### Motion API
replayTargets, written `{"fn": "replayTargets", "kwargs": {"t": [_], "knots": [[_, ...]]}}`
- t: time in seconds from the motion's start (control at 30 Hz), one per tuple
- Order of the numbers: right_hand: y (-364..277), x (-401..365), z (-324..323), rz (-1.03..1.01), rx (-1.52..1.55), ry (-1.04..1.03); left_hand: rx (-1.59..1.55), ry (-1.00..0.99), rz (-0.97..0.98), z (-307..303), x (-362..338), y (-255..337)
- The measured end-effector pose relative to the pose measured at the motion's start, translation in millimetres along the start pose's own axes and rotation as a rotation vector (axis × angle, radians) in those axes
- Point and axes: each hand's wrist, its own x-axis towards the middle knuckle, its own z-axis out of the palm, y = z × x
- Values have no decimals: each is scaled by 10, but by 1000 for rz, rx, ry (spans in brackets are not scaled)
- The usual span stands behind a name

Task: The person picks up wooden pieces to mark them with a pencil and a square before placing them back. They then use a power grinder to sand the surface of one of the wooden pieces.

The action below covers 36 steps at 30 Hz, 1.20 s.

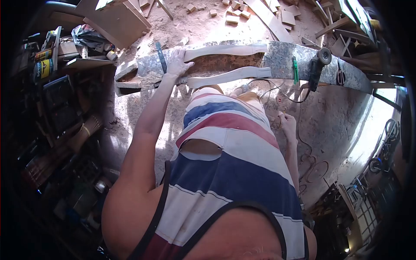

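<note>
Pressing flat, open left hand (177, 63) steadies upper leg (225, 49); lower leg (229, 76) likewise shaped; grinder (317, 64) lies idle; grip of right hand (288, 125) unclear.

No word, number, brand or sign can be read anywhere in the view. The only print in sight is on the yellow-and-blue labels of two cans (43, 68) lying among the clutter at the left edge. Dark lettering shows there, but it is too small and too blurred to make out a single letter.
</note>
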Motion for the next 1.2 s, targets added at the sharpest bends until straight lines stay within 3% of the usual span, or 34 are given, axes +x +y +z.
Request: {"fn": "replayTargets", "kwargs": {"t": [0.1, 0.2, 0.3, 0.43, 0.67, 0.73, 0.87, 1.0, 1.1, 1.13, 1.2], "knots": [[-312, 179, -67, -7, -110, -83, -46, -188, -157, -50, 47, 17], [-423, 397, 29, -125, 128, -71, 109, -124, -22, 101, 111, -120], [-454, 552, 137, -236, 93, -7, -11, -60, 18, 48, 17, -68], [-527, 433, 230, -93, 184, -37, -59, 340, 294, -3, -118, 27], [-749, 428, 429, -36, 313, -32, 6, 158, 234, -46, -265, 102], [-603, 879, 505, -172, 65, 177, -22, 135, 228, -59, -256, 126], [-1358, 1461, 436, -195, 76, 389, -82, 141, 265, -41, -236, 148], [-1512, 2411, 615, -190, 36, 289, 13, -31, 268, -164, -320, 232], [-1736, 2358, 490, -135, 65, 139, -9, 101, 380, -278, -434, 371], [-1699, 2381, 512, -178, 128, 245, -9, 141, 383, -270, -483, 399], [-1566, 2390, 512, -166, 251, 258, -32, 187, 366, -240, -607, 474]]}}
